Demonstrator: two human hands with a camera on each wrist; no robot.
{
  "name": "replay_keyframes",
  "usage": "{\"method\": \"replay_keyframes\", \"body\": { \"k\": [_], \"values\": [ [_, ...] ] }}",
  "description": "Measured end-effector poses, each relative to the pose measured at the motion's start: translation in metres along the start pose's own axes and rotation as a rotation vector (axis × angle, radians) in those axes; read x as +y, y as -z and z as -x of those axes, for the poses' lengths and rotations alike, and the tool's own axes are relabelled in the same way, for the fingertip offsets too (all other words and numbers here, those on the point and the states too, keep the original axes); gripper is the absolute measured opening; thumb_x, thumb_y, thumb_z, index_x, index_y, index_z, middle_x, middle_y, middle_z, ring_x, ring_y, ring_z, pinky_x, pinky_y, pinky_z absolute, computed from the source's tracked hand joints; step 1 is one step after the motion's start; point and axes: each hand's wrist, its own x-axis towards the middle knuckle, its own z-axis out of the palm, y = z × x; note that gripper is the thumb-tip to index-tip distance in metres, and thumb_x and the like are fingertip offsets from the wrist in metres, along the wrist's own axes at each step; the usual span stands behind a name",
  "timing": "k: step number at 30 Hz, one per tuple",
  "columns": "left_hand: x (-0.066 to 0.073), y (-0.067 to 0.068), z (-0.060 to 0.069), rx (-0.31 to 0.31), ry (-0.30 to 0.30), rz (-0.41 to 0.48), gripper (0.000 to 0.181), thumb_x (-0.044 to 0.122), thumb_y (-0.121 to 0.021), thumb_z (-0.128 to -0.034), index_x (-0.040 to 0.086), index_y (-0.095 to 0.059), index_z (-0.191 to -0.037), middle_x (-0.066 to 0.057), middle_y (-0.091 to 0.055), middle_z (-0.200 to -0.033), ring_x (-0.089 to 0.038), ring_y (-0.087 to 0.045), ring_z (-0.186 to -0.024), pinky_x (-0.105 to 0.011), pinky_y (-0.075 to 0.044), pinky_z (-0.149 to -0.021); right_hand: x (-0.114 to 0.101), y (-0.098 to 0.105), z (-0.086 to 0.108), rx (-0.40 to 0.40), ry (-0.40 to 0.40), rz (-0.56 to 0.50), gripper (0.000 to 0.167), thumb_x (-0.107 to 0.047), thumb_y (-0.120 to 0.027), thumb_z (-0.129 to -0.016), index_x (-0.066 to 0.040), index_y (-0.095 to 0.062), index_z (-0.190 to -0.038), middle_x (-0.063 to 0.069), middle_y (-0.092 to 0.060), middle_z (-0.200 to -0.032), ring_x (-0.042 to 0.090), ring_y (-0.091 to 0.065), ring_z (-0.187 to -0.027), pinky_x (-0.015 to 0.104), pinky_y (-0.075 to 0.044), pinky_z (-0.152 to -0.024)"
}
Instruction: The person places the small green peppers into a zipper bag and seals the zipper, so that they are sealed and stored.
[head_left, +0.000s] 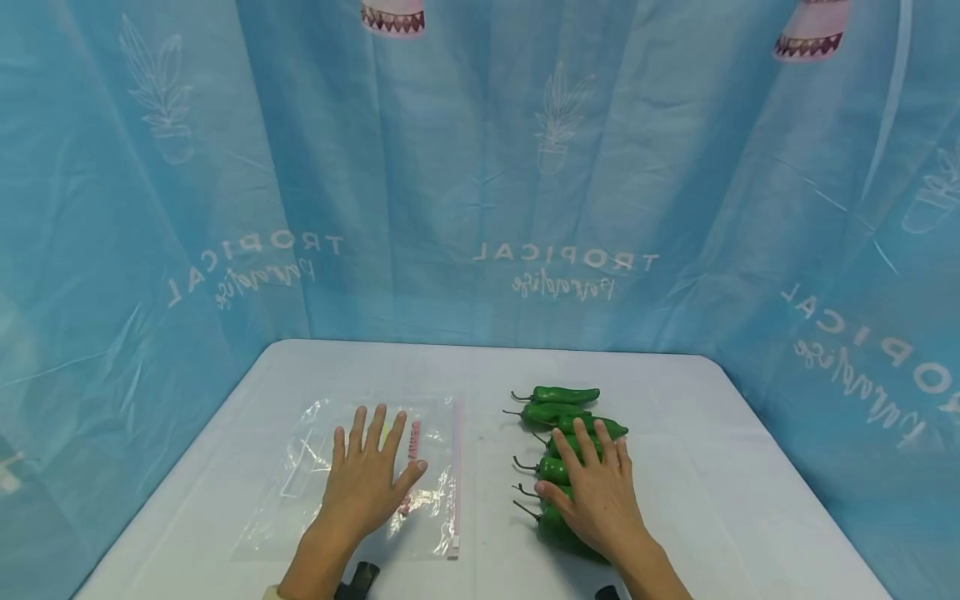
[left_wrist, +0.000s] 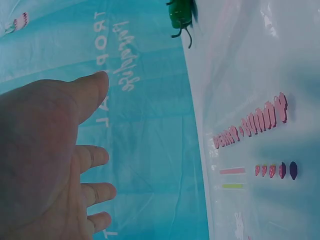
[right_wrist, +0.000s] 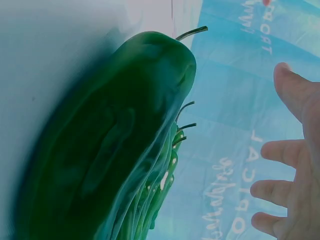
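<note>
A clear zip bag (head_left: 300, 500) with pink lettering lies flat on the left half of the table, its pink-edged strip toward the middle. Over it my left hand (head_left: 367, 483) is spread, fingers straight, holding nothing; the left wrist view shows the bag's print (left_wrist: 252, 122) below the hand (left_wrist: 45, 155). Several green peppers (head_left: 558, 395) lie in a column right of the middle, stems pointing left. My right hand (head_left: 597, 492) hovers with spread fingers above the nearer ones and hides parts of them. In the right wrist view the nearest pepper (right_wrist: 120, 120) looms large, apart from the hand (right_wrist: 305, 160).
The white table (head_left: 750, 517) has rounded far corners. A blue printed curtain (head_left: 450, 183) hangs behind it and along both sides. Dark wrist camera parts (head_left: 358, 578) show at the bottom edge.
</note>
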Motion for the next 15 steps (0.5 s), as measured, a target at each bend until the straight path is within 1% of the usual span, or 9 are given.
{"method": "replay_keyframes", "body": {
  "k": [5, 10, 15],
  "values": [
    [-0.0005, 0.0007, 0.0007, 0.008, 0.003, 0.007, 0.074, 0.051, -0.057, -0.0878, 0.012, -0.034, -0.146, -0.021, -0.024, -0.154, -0.043, -0.01, -0.144, -0.066, -0.009, -0.112, -0.0011, 0.0012, 0.0001, 0.007, 0.008, 0.002, 0.077, -0.064, -0.056, -0.082, -0.024, -0.037, -0.145, 0.013, -0.031, -0.153, 0.04, -0.02, -0.143, 0.063, -0.016, -0.112],
    [-0.0005, 0.0009, 0.0015, 0.001, 0.007, 0.022, 0.074, 0.051, -0.057, -0.088, 0.011, -0.034, -0.146, -0.021, -0.023, -0.154, -0.043, -0.01, -0.144, -0.066, -0.01, -0.112, -0.002, 0.002, 0.001, 0.008, 0.011, -0.003, 0.076, -0.064, -0.055, -0.082, -0.024, -0.038, -0.145, 0.013, -0.033, -0.152, 0.04, -0.02, -0.143, 0.064, -0.018, -0.111],
    [-0.0006, 0.0009, 0.0014, -0.001, 0.005, 0.017, 0.075, 0.051, -0.057, -0.0879, 0.011, -0.034, -0.146, -0.02, -0.024, -0.154, -0.042, -0.01, -0.144, -0.065, -0.012, -0.112, -0.0028, 0.0022, 0.0016, -0.018, 0.006, -0.026, 0.077, -0.066, -0.053, -0.082, -0.024, -0.037, -0.145, 0.012, -0.031, -0.153, 0.04, -0.019, -0.143, 0.065, -0.018, -0.11]
  ]
}}
